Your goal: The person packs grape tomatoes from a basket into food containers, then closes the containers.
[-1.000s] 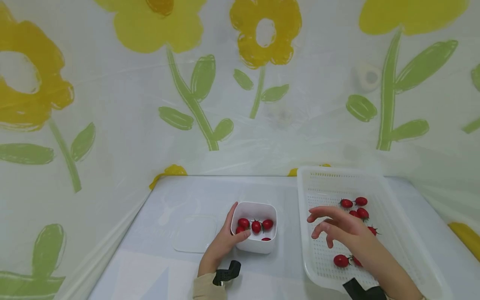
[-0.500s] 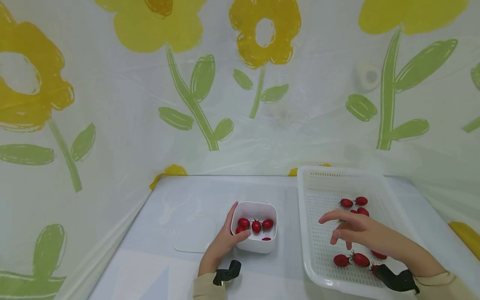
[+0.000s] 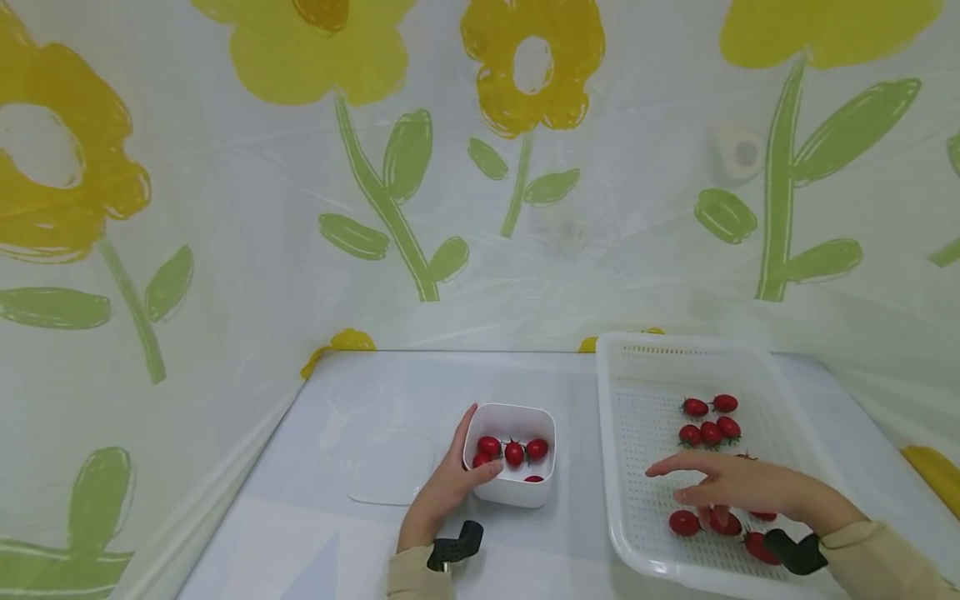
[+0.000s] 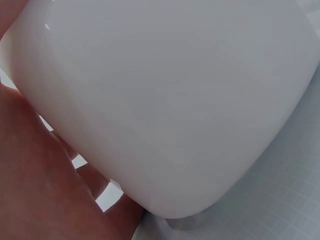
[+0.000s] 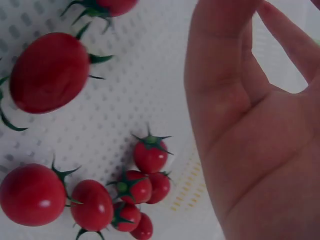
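1. From the head camera, your left hand held the left side of the small white tub. Your thumb was curled over its rim and your fingers went round its side. The tub sat on the table, just left of the big white tray. A few red tomatoes lay inside the tub. A clear lid lay flat on the table, just left of your hand.

2. Also from the head camera, your right hand was over the near part of the tray. Its fingers were stretched out and held nothing. One tomato sat just under your fingertips, and I could not tell if they touched it. A bunch of tomatoes lay further back in the tray, apart from your hand.

3. From the left wrist camera, the tub's smooth side filled almost the whole view. Your fingers pressed against it at the lower left.

4. From the right wrist camera, your palm was wide and bare, with the fingers loose. Tomatoes lay on the tray's holey floor beside it: one big tomato at the upper left and a little pile lower down. None was in your hand.
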Tool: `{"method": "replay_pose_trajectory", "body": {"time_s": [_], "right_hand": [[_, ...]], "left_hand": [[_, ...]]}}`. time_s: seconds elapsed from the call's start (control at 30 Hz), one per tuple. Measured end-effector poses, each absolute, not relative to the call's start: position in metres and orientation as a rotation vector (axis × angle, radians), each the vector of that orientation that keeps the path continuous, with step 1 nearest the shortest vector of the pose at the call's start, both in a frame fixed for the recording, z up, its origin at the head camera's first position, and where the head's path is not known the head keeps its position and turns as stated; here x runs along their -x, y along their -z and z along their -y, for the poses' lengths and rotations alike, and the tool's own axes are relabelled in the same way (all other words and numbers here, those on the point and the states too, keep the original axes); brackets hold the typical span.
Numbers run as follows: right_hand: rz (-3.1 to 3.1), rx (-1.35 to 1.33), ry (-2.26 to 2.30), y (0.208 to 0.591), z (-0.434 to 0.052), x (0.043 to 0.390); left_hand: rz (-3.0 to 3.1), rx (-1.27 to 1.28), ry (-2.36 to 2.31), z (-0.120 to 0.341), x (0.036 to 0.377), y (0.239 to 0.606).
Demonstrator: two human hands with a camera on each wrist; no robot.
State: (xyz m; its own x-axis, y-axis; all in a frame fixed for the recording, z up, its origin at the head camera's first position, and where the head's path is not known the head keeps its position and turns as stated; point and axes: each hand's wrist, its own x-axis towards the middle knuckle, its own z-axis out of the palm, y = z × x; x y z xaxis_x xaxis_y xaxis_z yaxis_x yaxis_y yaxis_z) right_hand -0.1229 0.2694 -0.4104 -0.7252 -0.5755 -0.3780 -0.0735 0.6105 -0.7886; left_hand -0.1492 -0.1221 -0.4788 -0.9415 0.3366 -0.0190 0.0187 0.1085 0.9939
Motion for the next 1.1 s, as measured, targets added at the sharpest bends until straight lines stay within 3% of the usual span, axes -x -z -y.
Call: {"method": "replay_pose_trajectory", "body": {"time_s": [0.17, 1.1], "right_hand": [[-2.190, 0.536, 1.005, 0.419, -0.272, 0.125], [-2.099, 0.416, 0.939, 0.428, -0.264, 0.120]], "left_hand": [[-2.119, -0.349, -1.912, 0.119, 0.141, 0.459], [-2.145, -0.348, -1.889, 0.120, 0.140, 0.457]]}}
